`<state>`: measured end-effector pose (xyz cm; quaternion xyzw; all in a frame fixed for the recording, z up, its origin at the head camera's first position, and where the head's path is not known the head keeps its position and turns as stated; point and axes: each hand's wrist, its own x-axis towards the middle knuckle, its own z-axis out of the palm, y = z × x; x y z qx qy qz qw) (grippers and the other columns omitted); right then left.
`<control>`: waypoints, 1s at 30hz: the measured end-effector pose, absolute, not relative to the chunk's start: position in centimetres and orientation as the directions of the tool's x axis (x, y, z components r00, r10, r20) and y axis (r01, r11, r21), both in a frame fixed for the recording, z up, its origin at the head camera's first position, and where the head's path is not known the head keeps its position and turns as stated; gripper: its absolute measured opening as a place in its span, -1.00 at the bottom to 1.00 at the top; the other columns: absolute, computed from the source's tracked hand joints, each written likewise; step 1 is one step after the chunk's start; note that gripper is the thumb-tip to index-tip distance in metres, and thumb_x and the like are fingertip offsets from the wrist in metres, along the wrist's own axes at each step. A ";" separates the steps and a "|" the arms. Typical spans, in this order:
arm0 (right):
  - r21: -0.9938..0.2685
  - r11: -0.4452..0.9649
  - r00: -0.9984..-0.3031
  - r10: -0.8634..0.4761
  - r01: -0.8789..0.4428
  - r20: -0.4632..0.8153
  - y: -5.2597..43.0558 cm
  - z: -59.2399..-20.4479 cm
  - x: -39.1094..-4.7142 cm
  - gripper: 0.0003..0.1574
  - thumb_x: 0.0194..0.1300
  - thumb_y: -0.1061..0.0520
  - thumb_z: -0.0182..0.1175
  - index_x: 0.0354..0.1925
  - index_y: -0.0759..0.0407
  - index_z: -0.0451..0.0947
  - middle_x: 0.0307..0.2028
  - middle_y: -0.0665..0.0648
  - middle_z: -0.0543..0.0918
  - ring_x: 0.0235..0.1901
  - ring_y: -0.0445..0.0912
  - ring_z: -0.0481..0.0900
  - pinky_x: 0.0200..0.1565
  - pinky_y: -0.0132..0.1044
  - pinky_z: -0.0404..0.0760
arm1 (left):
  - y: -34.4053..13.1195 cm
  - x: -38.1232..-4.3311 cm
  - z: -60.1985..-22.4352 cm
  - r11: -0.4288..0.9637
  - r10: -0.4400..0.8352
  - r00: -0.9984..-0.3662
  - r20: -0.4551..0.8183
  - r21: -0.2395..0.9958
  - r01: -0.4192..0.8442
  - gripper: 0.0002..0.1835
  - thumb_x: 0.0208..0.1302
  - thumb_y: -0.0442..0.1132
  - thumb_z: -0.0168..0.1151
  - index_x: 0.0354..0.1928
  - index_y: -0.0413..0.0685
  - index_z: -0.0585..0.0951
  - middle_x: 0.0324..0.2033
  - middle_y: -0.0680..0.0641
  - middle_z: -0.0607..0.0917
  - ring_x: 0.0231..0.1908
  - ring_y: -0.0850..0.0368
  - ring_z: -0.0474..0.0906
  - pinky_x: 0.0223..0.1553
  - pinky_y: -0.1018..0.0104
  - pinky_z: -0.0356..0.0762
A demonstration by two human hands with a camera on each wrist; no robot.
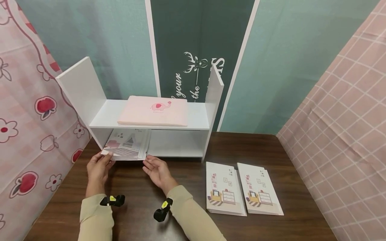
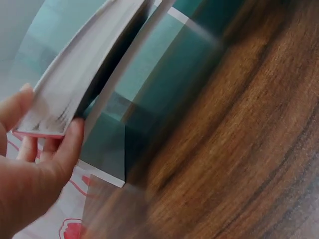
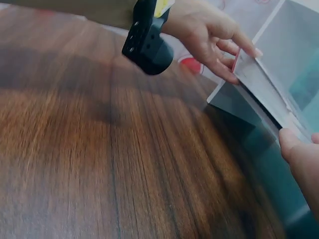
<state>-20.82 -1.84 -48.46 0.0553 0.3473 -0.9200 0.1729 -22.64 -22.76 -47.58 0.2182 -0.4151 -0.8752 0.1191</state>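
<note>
A pale book with a house-like picture on its cover lies in the lower compartment of a white shelf, its front edge reaching the opening. Several layers show along its right side; whether it is one book or a stack I cannot tell. My left hand pinches its front left corner, thumb on top and fingers beneath, and the left wrist view shows this hand against the page edges. At the front right corner my right hand holds the edge; in the right wrist view only part of this hand shows.
On the shelf's upper board lies a pink folder-like item with an elephant drawing. Two white books with furniture pictures lie side by side on the brown wooden table, right of the shelf. Patterned cloths hang around the table.
</note>
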 end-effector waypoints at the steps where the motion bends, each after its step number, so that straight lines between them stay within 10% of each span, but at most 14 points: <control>1: -0.622 -0.694 -0.932 -0.288 0.361 -0.220 -1.8 -48.5 -20.8 -0.34 0.19 0.35 -0.17 0.25 0.61 0.06 0.29 0.50 0.11 0.31 0.29 0.03 0.29 0.08 0.04 | -22.8 -22.8 -47.9 -0.613 -0.408 -0.868 -0.283 0.789 0.031 -0.72 0.02 -0.57 0.28 -0.26 -0.15 0.50 -0.47 -0.01 0.59 -0.51 0.22 0.58 -0.47 0.35 0.60; 11: -0.630 -0.688 -0.933 -0.270 0.359 -0.237 -1.7 -48.6 -20.9 -0.37 0.17 0.34 -0.14 0.22 0.58 0.13 0.23 0.52 0.16 0.29 0.31 0.05 0.28 0.09 0.04 | -26.2 -26.3 -55.8 -0.553 -0.487 -0.832 -0.267 0.831 0.057 -0.55 -0.24 -0.41 0.53 -0.31 -0.15 0.45 -0.44 -0.01 0.60 -0.50 0.20 0.62 -0.42 0.30 0.62; 16: -0.670 -0.647 -0.931 -0.256 0.364 -0.259 -1.9 -48.4 -20.4 -0.38 0.21 0.34 -0.14 0.24 0.58 0.12 0.26 0.51 0.17 0.28 0.31 0.07 0.27 0.09 0.08 | -25.2 -24.8 -53.1 -0.493 -0.484 -0.811 -0.330 0.868 -0.059 -0.52 -0.19 -0.29 0.54 -0.23 -0.10 0.45 -0.43 0.06 0.58 -0.48 0.27 0.59 -0.43 0.38 0.60; 22: -0.874 -0.267 -0.914 -0.151 0.405 -0.377 -1.5 -47.7 -19.0 -0.58 0.18 0.32 0.07 0.04 0.44 0.44 -0.16 0.23 0.60 -0.09 0.11 0.56 -0.06 -0.07 0.54 | -22.4 -20.9 -47.8 -0.232 -0.484 -0.811 -0.328 0.942 -0.243 -0.60 0.14 -0.26 0.30 -0.03 -0.13 0.37 -0.50 0.26 0.52 -0.44 0.42 0.54 -0.30 0.47 0.56; 30: -0.966 0.137 -0.957 -0.163 0.218 -0.239 -0.8 -46.8 -17.9 -0.66 0.06 0.33 0.14 -0.12 0.35 0.54 -0.38 0.08 0.62 -0.38 -0.14 0.53 -0.33 -0.25 0.56 | -22.2 -19.1 -47.2 0.029 -0.408 -0.869 -0.279 0.948 -0.318 -0.37 0.21 -0.20 0.23 0.24 -0.33 0.26 -0.46 0.20 0.52 -0.48 0.34 0.48 -0.39 0.37 0.59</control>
